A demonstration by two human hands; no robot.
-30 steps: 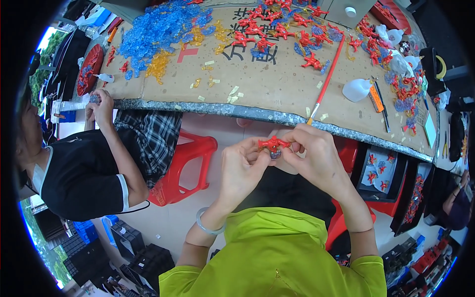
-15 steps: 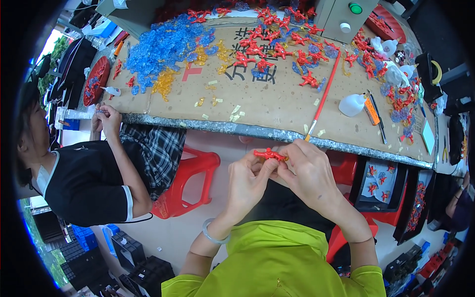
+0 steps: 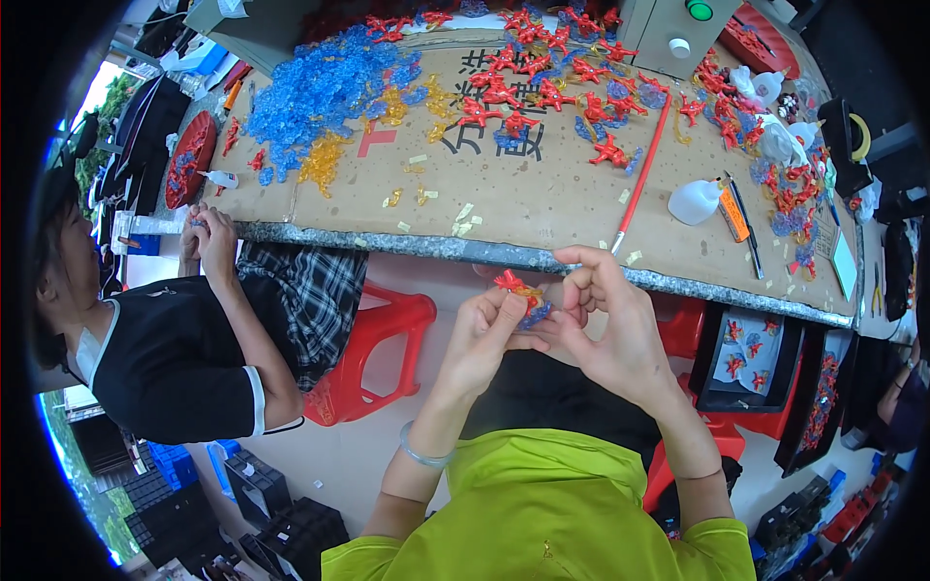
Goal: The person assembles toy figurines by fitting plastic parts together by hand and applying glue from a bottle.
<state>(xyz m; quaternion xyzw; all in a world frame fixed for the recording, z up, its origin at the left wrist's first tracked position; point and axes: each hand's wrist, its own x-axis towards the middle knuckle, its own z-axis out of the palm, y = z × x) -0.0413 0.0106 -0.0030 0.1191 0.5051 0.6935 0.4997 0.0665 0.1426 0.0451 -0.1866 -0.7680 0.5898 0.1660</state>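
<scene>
Just off the table's front edge, my left hand [image 3: 477, 334] pinches a small plastic toy figure [image 3: 510, 281] between thumb and fingers. Its red end sticks up above the thumb, with clear yellow and blue parts below it. Close on the right, my right hand [image 3: 620, 334] has its index finger raised and thumb apart, and no object shows in it. Whether a fingertip touches the blue part, I cannot tell. Similar red figures [image 3: 499, 92] with blue and yellow pieces lie spread over the cardboard-covered table [image 3: 320, 208].
A heap of clear blue pieces [image 3: 320, 87] lies at the far left, beside yellow pieces [image 3: 325, 165]. Right of centre are a red-handled brush [image 3: 647, 174], a white bottle [image 3: 695, 202] and a pen [image 3: 744, 228]. A black drawer [image 3: 712, 397] holds figures. A co-worker [image 3: 174, 339] sits left.
The toy figure has turned in my left hand, so its yellow and blue parts now show. My right hand has come off it, and its fingers have spread.
</scene>
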